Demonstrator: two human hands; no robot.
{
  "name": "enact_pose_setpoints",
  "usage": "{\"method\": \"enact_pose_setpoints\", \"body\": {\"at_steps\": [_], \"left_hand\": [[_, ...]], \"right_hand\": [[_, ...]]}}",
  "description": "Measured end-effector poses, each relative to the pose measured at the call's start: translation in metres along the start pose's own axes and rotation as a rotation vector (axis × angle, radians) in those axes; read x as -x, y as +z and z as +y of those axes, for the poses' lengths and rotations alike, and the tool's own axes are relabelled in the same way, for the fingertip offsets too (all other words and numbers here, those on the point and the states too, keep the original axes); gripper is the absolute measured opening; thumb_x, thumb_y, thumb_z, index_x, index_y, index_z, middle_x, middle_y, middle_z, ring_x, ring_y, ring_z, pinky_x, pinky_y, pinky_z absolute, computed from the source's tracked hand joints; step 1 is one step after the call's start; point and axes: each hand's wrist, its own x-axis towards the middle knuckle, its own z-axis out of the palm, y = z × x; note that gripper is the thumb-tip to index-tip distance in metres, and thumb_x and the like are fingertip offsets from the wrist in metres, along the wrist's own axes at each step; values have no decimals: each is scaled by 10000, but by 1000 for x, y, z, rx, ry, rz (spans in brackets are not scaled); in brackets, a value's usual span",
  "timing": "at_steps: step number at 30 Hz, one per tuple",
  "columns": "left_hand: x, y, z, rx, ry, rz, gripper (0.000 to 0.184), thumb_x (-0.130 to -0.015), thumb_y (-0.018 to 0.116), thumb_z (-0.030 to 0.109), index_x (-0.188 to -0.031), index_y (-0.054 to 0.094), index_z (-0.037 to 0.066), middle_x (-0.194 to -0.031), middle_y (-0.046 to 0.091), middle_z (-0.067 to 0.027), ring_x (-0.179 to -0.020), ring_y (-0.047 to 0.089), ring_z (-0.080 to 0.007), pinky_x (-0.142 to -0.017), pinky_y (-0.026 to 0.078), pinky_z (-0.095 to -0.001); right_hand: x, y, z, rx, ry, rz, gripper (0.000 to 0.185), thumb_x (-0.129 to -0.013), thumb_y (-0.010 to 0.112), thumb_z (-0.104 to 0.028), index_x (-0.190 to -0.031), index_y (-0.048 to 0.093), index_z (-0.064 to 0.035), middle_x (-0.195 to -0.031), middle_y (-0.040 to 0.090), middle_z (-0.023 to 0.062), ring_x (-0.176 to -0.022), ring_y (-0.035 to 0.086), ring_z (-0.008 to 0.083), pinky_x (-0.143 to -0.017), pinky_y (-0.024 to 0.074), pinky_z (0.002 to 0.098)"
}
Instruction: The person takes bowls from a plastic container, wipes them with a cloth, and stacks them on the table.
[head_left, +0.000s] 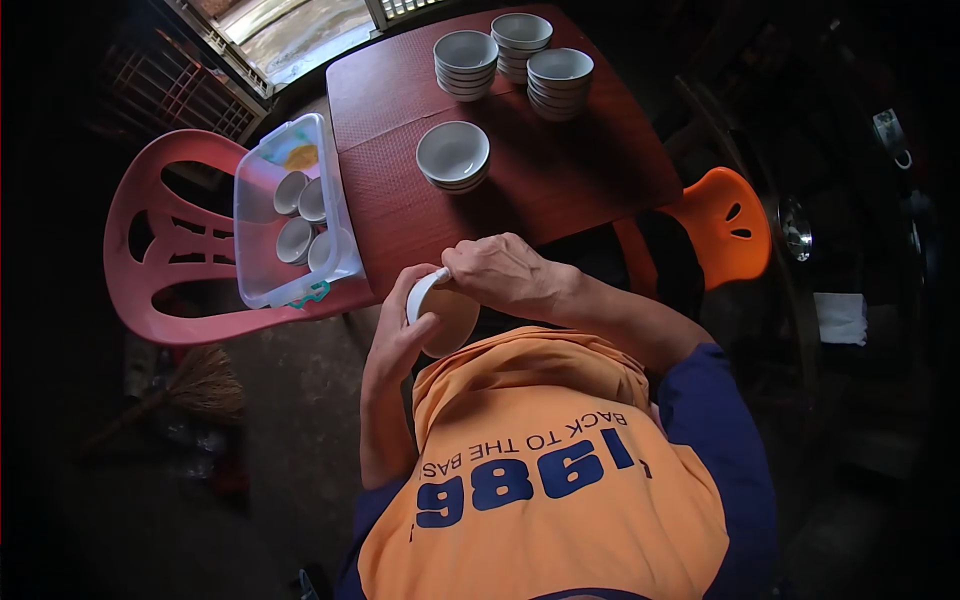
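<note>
My left hand (398, 315) grips a white bowl (455, 318) tilted on its side close to my body, fingers behind it and thumb on its near side. At the bowl's upper rim, my right hand (508, 272) is closed, with a small white bit showing by its fingertips. Whether that is a cloth or part of the rim I cannot tell. Just beyond my hands, a short stack of white bowls (453, 155) stands upright on the red table (385, 190).
Three taller bowl stacks (560, 85) stand at the table's far end. On a pink plastic chair (165, 290) to the left rests a clear plastic bin (262, 265) holding several small cups or bowls. An orange chair (735, 225) is at right, and a straw broom (205, 385) lies lower left.
</note>
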Motion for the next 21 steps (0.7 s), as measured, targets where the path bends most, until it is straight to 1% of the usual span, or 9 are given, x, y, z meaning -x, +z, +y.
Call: {"method": "enact_pose_setpoints", "body": {"at_steps": [1, 4, 8, 10, 12, 14, 16, 18, 21], "left_hand": [[-2, 1, -2, -5, -5, -7, 551, -625, 524, 97, -1165, 462, 6, -1034, 530, -90, -1002, 500, -155, -893, 398, -284], [-6, 6, -2, -75, 141, 108, 542, -620, 494, 125, -1144, 477, -10, -1036, 524, -88, -997, 501, -160, -906, 389, -282], [-11, 12, -5, 123, 334, 319, 644, -606, 555, 279, -1172, 472, -17, -1070, 524, -109, -1005, 533, -200, -886, 426, -302], [-14, 17, -9, 142, 390, 366, 652, -616, 566, 300, -1176, 470, -19, -1081, 523, -112, -998, 545, -204, -868, 443, -306], [-15, 20, -16, 109, 468, 462, 658, -600, 561, 285, -1179, 469, -14, -1073, 527, -111, -998, 543, -206, -877, 436, -314], [-11, 15, -23, 40, 439, 433, 647, -618, 560, 268, -1194, 464, -11, -1073, 534, -110, -996, 547, -202, -873, 439, -307], [-9, 9, -22, -23, 424, 405, 636, -636, 558, 250, -1209, 460, -7, -1073, 541, -109, -993, 550, -198, -869, 443, -301], [-4, 6, -8, -47, 114, 237, 581, -603, 492, 215, -1137, 495, -13, -1020, 540, -98, -987, 517, -179, -883, 406, -287], [-5, 2, -14, -120, 114, 150, 542, -620, 466, 195, -1114, 500, -26, -1017, 538, -96, -1003, 499, -169, -917, 359, -260]], "right_hand": [[-4, -2, -2, 285, -108, 73, 262, -869, 569, -258, -731, 536, -37, -611, 574, 109, -568, 635, 236, -476, 505, 323], [-14, -7, 5, 276, -186, 106, 228, -835, 587, -220, -709, 531, -39, -634, 585, 115, -580, 641, 231, -450, 498, 321], [-12, 29, 23, -492, 6, 141, 448, -924, 479, -385, -795, 609, 24, -704, 644, 162, -581, 652, 258, -478, 493, 362], [-1, 40, 4, -1340, 588, -304, 498, -931, 457, -464, -912, 619, 6, -614, 595, 80, -509, 589, 153, -437, 442, 274], [5, 48, -8, -1618, 580, -185, 483, -923, 467, -458, -939, 626, -2, -606, 602, 62, -534, 597, 139, -448, 443, 260], [1, 46, 3, -931, 431, -176, 489, -927, 472, -441, -971, 621, 22, -643, 618, 95, -563, 615, 150, -481, 466, 269], [-6, 42, 14, -490, 140, 155, 358, -877, 562, -371, -864, 603, -15, -666, 616, 112, -599, 639, 217, -509, 500, 319], [-17, 12, 11, 41, -200, 306, 297, -801, 645, -314, -703, 527, -60, -614, 559, 74, -562, 613, 245, -476, 494, 330], [-28, -4, 11, 214, -518, 248, 309, -787, 655, -317, -697, 499, -65, -608, 530, 76, -533, 595, 224, -436, 468, 308]]}}
